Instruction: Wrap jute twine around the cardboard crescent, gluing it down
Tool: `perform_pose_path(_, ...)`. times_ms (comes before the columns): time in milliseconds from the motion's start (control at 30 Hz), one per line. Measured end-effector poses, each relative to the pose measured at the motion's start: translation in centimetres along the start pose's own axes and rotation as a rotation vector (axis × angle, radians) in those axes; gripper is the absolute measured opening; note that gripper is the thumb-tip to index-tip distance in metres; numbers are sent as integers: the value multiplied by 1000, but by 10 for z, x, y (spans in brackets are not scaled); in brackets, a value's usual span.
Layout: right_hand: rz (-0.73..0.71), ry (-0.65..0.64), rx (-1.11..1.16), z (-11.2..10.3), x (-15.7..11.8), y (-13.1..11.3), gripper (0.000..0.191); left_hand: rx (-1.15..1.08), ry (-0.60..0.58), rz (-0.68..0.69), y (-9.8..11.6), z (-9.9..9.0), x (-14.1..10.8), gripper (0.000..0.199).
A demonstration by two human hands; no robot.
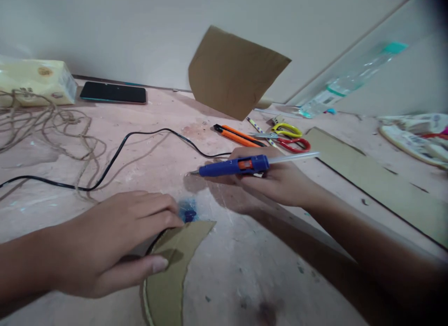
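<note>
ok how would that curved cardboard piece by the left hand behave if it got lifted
The curved cardboard piece is probably light, being just a thin sheet. It likely holds its shape, though its narrow pointed tip could bend easily.

Desk (238, 251): pinkish, scuffed, flecked with scraps, blue stain (188, 210) near the middle. Back left, tissue pack (38, 83) with tangled twine (54, 112) in front, smartphone (114, 92) just beside it. Black cord (45, 180) snakes across left half. Past centre: orange utility knife (238, 136), scissors (275, 137) with one yellow, one red handle. Right: long cardboard strip (378, 186). Clear bottle (329, 99) stands tilted behind. Front: curved cardboard piece (171, 270) under left hand (129, 242); flat contact unclear.
</note>
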State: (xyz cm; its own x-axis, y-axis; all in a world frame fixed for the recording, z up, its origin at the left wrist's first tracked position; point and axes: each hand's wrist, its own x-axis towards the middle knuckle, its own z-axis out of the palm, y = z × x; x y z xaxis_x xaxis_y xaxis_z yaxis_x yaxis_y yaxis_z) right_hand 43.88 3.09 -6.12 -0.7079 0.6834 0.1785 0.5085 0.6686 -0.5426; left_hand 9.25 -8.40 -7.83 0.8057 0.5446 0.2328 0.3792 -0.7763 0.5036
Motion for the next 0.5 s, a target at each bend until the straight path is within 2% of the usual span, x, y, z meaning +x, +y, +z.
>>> perform_pose_path(133, 6, 23, -169, 0, 1, -13, 14, -60, 36, -7, 2, -5, 2, 27)
perform_pose_path(267, -152, 91, -302, -10, 4, -29, 22, -75, 20, -30, 1, -2, 4, 45)
perform_pose_path(367, -215, 120, -287, -19, 3, -32, 19, -90, 12, -40, 0, -1, 4, 43)
perform_pose_path(500, -359, 73, -132, -21, -3, -29, 35, -130, -8, -44, -1, -4, 3, 36)
